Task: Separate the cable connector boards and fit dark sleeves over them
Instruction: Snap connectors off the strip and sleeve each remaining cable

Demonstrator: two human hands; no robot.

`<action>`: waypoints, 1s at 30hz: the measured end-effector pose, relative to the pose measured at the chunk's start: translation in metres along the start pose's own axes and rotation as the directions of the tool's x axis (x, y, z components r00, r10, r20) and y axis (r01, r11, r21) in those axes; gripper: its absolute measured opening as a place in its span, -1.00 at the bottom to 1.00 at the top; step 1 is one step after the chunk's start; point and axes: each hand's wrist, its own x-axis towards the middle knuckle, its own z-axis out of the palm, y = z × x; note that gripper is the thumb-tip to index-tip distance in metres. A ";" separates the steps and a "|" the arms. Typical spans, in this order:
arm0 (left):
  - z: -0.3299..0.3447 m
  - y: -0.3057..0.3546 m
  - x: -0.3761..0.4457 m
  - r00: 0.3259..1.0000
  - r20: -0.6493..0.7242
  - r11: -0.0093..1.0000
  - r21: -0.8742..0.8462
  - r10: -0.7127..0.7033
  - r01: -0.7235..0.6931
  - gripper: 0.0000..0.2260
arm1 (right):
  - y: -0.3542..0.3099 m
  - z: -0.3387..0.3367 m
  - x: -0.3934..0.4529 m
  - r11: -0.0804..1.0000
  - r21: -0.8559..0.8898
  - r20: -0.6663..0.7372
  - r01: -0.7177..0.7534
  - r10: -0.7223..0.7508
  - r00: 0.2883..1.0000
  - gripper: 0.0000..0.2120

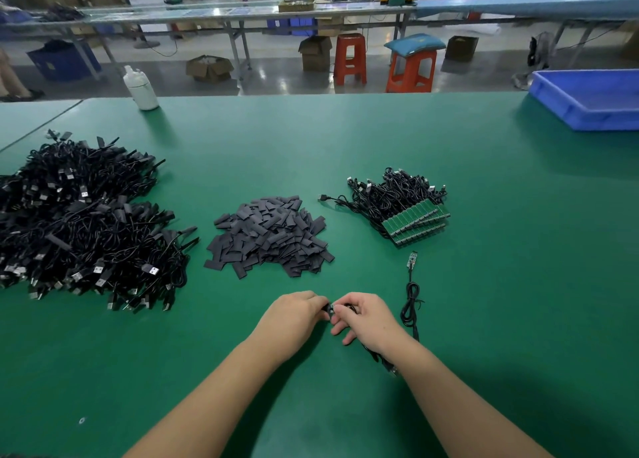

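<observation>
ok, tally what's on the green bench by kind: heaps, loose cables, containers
Heaps: 3, namely sleeved cables, dark sleeves, cables with joined boards
Loose cables: 2, namely one lying bare, one held by left hand and right hand
Containers: 2, namely white bottle, blue tray
Total: 7

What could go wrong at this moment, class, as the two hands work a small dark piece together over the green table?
1. The left hand and right hand pinch a tiny piece by the fingertips; it could slip.
2. The loose cable lies just beside the right hand; the wrist may snag it.
3. The sleeve pile lies loosely heaped; reaching in could scatter it.
</observation>
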 end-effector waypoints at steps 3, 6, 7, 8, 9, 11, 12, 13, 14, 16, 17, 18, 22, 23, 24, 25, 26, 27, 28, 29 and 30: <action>0.002 0.000 -0.001 1.000 -0.031 1.000 -0.012 0.002 -0.002 -0.80 | 0.000 -0.001 0.000 1.000 -0.030 0.010 -0.002 0.002 1.000 -0.88; 0.002 0.001 -0.006 0.995 -0.099 0.995 -0.094 -0.033 0.024 -0.84 | -0.001 -0.001 0.001 0.998 -0.058 0.022 0.008 -0.007 1.000 -0.87; 0.003 0.001 -0.007 0.992 -0.115 0.993 -0.112 -0.046 0.033 -0.85 | -0.002 -0.001 0.000 0.998 -0.065 0.024 0.013 -0.011 1.000 -0.87; 0.004 0.002 -0.009 0.990 -0.127 0.991 -0.125 -0.057 0.041 -0.86 | -0.002 -0.001 0.000 0.997 -0.070 0.026 0.015 -0.013 1.000 -0.87; 0.004 0.003 -0.010 0.989 -0.132 0.990 -0.136 -0.065 0.046 -0.86 | -0.003 -0.001 -0.001 0.997 -0.069 0.028 0.017 -0.015 1.000 -0.87; 0.005 0.003 -0.010 0.990 -0.126 0.989 -0.138 -0.062 0.045 -0.86 | -0.003 -0.001 -0.002 0.998 -0.061 0.032 0.020 -0.018 0.999 -0.87; 0.005 0.002 -0.009 0.992 -0.116 0.992 -0.123 -0.046 0.032 -0.86 | -0.003 -0.001 -0.002 0.998 -0.062 0.034 0.021 -0.019 0.999 -0.87; 0.004 0.001 -0.007 0.995 -0.097 0.995 -0.099 -0.022 0.012 -0.85 | -0.002 -0.001 -0.003 0.998 -0.063 0.035 0.021 -0.019 0.999 -0.87; 0.004 0.001 -0.007 0.997 -0.071 0.998 -0.064 0.006 -0.011 -0.83 | -0.002 -0.001 -0.003 0.998 -0.060 0.037 0.020 -0.018 0.999 -0.87; 0.004 0.001 -0.005 0.999 -0.014 0.998 0.025 0.050 -0.050 -0.81 | -0.002 -0.001 -0.003 0.998 -0.052 0.044 0.020 -0.018 0.999 -0.87; 0.004 0.001 -0.004 0.998 0.011 0.996 0.063 0.060 -0.060 -0.81 | -0.003 -0.001 -0.003 0.999 -0.049 0.045 0.019 -0.017 0.999 -0.87; 0.005 0.002 -0.004 0.998 0.027 0.994 0.086 0.062 -0.064 -0.81 | -0.003 -0.001 -0.003 0.999 -0.045 0.047 0.018 -0.015 0.999 -0.87; 0.005 0.002 -0.002 0.996 0.070 0.992 0.108 0.062 -0.070 -0.81 | -0.002 -0.002 -0.004 1.000 -0.014 0.056 0.009 -0.009 0.998 -0.89; 0.005 0.001 -0.001 0.996 0.067 0.992 0.111 0.054 -0.061 -0.82 | -0.002 -0.001 -0.004 1.000 -0.006 0.052 0.008 -0.008 0.999 -0.90; 0.005 0.000 -0.001 0.998 0.056 0.992 0.112 0.042 -0.048 -0.83 | -0.002 -0.001 -0.004 1.000 0.000 0.042 0.006 -0.006 0.999 -0.92; 0.005 0.000 -0.001 0.998 0.046 0.993 0.109 0.031 -0.036 -0.83 | -0.002 0.000 -0.004 1.000 0.008 0.027 0.004 -0.004 1.000 -0.93; 0.005 0.000 0.000 0.999 0.036 0.994 0.106 0.021 -0.024 -0.81 | -0.002 -0.001 -0.004 1.000 0.018 0.011 0.002 -0.003 1.000 -0.94; 0.005 0.001 0.000 0.999 0.029 0.994 0.105 0.013 -0.016 -0.79 | -0.002 -0.001 -0.004 1.000 0.028 0.000 0.000 0.000 1.000 -0.94; 0.005 0.002 0.000 1.000 0.027 0.995 0.104 0.006 -0.009 -0.78 | -0.003 -0.002 -0.003 0.999 0.033 -0.004 -0.004 0.004 1.000 -0.94; 0.005 0.002 0.000 1.000 0.031 0.995 0.104 -0.002 -0.002 -0.78 | -0.004 -0.002 -0.003 0.999 0.033 -0.001 -0.008 0.008 1.000 -0.93; 0.004 0.003 0.000 0.999 0.040 0.994 0.109 -0.009 0.005 -0.78 | -0.005 -0.002 -0.003 0.999 0.032 0.005 -0.010 0.010 1.000 -0.93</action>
